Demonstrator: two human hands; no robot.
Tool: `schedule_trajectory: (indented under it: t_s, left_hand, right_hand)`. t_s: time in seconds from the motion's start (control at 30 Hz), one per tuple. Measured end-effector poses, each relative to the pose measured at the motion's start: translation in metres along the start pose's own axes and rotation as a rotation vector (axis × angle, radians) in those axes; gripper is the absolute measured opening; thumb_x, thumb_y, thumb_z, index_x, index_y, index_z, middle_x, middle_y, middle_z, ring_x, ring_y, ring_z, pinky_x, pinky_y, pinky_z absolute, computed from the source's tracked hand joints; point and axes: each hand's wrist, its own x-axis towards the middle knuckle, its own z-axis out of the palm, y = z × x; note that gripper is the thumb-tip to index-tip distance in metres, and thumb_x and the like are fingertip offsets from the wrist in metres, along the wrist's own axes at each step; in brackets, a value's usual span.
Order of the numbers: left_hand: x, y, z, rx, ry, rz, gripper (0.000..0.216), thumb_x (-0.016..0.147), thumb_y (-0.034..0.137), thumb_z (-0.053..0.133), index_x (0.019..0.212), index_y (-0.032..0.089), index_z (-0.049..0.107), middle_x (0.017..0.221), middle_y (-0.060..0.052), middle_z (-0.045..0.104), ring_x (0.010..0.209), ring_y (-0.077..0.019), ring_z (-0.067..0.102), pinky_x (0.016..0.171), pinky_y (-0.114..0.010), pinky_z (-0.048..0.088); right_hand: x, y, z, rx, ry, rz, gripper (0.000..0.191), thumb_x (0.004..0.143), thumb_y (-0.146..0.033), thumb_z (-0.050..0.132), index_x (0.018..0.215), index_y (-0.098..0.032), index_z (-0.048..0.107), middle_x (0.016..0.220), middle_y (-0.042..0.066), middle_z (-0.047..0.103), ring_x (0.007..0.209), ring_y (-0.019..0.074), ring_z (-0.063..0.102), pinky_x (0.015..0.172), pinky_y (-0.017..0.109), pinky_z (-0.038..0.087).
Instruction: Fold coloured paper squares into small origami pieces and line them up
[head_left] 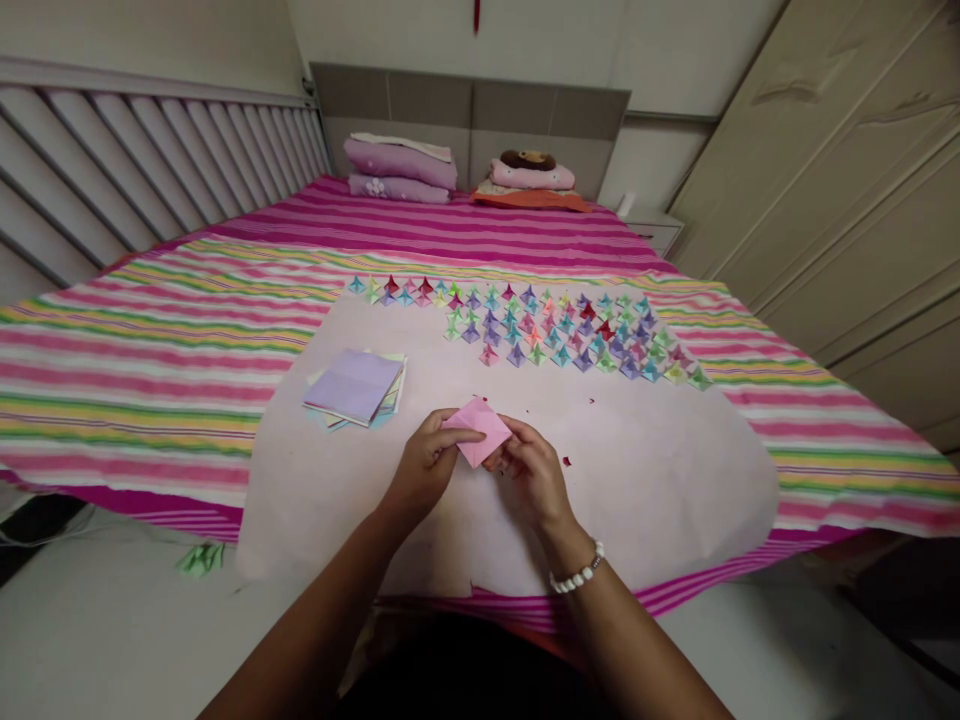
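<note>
A pink folded paper [480, 425], diamond-shaped from here, is held up between both hands above the white sheet [645, 500]. My left hand [433, 448] pinches its left corner, with the thumb lying across the front. The right corner is gripped by my right hand [534, 468], whose wrist carries a white bead bracelet [577, 575]. To the left lies a stack of square papers [356, 385] with a purple one on top. Rows of small folded paper pieces [566, 335] in many colours stand along the sheet's far side.
Small dark red scraps [567, 461] lie on the sheet. Under it is a striped bed cover [142, 380]. A green folded paper [201, 560] rests on the floor at left. Folded bedding [401, 170] is stacked by the headboard [420, 95]. A railing [165, 150] runs along the left.
</note>
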Motion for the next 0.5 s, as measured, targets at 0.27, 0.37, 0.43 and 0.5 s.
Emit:
schedule_trajectory:
  t_s: [0.27,0.37,0.43,0.5]
  left_hand:
    - [0.000,0.006,0.000,-0.033,-0.023,-0.014,0.033,0.080,0.010,0.046,0.094,0.022,0.074,0.107,-0.007,0.062,0.103,-0.0192,0.061,0.091,-0.034,0.049]
    - [0.000,0.012,-0.001,-0.098,-0.028,-0.093,0.027,0.081,0.016,0.050,0.092,0.021,0.074,0.105,-0.006,0.066,0.097,-0.0198,0.062,0.085,-0.034,0.052]
    - [0.000,0.014,0.000,-0.117,0.026,-0.162,0.018,0.079,0.023,0.059,0.088,0.020,0.074,0.098,-0.005,0.069,0.090,-0.0196,0.064,0.076,-0.031,0.054]
    - [0.001,0.014,0.002,-0.117,0.086,-0.224,0.013,0.074,0.028,0.068,0.082,0.020,0.074,0.086,-0.004,0.071,0.081,-0.0189,0.065,0.065,-0.028,0.053]
  right_hand:
    - [0.003,0.001,0.000,-0.175,0.073,0.023,0.023,0.067,-0.035,0.077,0.079,-0.019,0.068,0.056,-0.003,0.062,0.051,0.0122,0.055,0.054,0.025,0.042]
    - [0.005,0.005,-0.002,-0.218,0.118,0.003,0.021,0.065,-0.034,0.079,0.072,-0.019,0.066,0.052,-0.005,0.058,0.047,0.0102,0.050,0.050,0.023,0.037]
    - [0.005,0.005,-0.002,-0.230,0.132,-0.003,0.022,0.064,-0.033,0.080,0.069,-0.019,0.064,0.050,-0.006,0.055,0.045,0.0092,0.047,0.048,0.023,0.034]
    - [0.005,0.005,-0.001,-0.230,0.134,-0.001,0.022,0.063,-0.032,0.080,0.067,-0.019,0.063,0.049,-0.007,0.053,0.044,0.0083,0.044,0.047,0.022,0.032]
